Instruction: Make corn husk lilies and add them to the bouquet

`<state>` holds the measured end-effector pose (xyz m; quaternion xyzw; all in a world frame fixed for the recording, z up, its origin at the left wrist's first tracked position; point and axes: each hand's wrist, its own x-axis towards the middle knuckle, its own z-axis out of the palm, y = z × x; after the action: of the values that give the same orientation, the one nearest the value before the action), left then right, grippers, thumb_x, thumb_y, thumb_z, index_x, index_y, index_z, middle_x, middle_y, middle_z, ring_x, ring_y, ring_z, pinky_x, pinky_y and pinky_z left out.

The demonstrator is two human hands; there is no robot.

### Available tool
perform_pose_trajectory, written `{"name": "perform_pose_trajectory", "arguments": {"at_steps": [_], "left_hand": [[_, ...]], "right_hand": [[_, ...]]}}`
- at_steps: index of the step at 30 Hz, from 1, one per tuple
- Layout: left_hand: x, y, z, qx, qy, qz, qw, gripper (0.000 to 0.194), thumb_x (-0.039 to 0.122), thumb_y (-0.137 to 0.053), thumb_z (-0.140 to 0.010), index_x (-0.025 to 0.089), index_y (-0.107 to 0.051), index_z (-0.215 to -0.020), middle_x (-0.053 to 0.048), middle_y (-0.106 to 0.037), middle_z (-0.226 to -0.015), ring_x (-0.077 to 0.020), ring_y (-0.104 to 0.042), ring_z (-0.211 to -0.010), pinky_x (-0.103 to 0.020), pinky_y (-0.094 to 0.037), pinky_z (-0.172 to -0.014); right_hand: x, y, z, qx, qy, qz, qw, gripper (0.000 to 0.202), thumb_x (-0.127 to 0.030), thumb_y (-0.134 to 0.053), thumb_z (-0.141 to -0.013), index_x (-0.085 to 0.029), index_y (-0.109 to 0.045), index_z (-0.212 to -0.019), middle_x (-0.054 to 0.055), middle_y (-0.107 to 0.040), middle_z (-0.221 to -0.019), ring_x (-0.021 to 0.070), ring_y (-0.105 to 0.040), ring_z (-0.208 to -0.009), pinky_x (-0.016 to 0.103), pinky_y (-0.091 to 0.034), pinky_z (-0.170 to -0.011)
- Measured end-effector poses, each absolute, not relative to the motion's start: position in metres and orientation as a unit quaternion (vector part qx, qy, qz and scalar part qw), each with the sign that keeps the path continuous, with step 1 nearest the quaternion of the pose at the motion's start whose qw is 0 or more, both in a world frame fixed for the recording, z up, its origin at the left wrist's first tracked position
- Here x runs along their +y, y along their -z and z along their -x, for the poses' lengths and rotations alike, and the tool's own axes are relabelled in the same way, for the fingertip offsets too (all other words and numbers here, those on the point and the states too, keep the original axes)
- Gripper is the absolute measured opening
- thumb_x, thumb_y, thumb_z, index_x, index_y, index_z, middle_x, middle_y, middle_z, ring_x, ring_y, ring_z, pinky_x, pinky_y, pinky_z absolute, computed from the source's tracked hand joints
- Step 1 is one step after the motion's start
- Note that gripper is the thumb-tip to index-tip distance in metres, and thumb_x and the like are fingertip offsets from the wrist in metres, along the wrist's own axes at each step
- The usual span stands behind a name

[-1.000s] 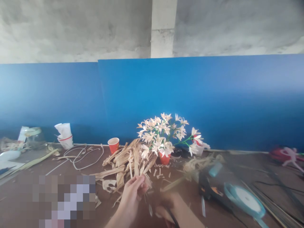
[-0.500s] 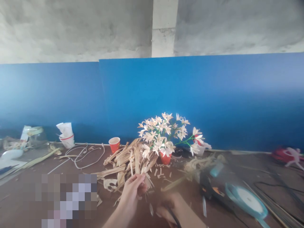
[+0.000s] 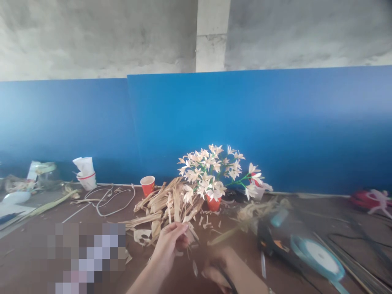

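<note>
My left hand (image 3: 173, 239) is closed in a pinch near the middle front, on a thin pale piece of husk at its fingertips. Just right of it, my right hand (image 3: 222, 267) is blurred and wrapped round a dark-handled tool (image 3: 226, 277), which looks like scissors. Beyond my left hand lies a heap of dried husks (image 3: 167, 202). Behind that, white husk flowers (image 3: 208, 167) on green stems stand in a red paper cup (image 3: 213, 203). Small husk scraps (image 3: 206, 222) lie on the brown table between them and my hands.
An empty red cup (image 3: 148, 186), a white cable (image 3: 114, 208) and a white cup (image 3: 87, 180) stand or lie at the left. At the right are a glue gun (image 3: 272, 245), blurred, and a blue ribbon roll (image 3: 318, 257). A blue partition (image 3: 245, 110) rises behind.
Both hands stay in nearly the same place. The blurred right hand and its dark tool have shifted slightly, and the piece below my left fingers has tilted a little.
</note>
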<state>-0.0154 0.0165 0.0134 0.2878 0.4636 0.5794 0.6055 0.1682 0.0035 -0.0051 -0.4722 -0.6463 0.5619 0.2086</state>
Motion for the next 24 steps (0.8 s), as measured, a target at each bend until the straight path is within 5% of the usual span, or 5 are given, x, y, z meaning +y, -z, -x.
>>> {"name": "perform_pose_trajectory", "arguments": {"at_steps": [24], "left_hand": [[0.023,-0.009,0.026,0.481,-0.526,-0.338,0.614,0.024,0.033,-0.075,-0.057,0.012,-0.063,-0.058,0.000,-0.061,-0.043,-0.0062,-0.052,-0.038,-0.013,-0.037,-0.038]], "right_hand": [[0.012,0.022,-0.176,-0.630,-0.589,0.479,0.160,0.027,-0.039,-0.064,-0.069,-0.013,-0.065,-0.076,-0.007,-0.045,-0.037,0.0044,-0.039,-0.031,0.014,-0.025,-0.032]]}}
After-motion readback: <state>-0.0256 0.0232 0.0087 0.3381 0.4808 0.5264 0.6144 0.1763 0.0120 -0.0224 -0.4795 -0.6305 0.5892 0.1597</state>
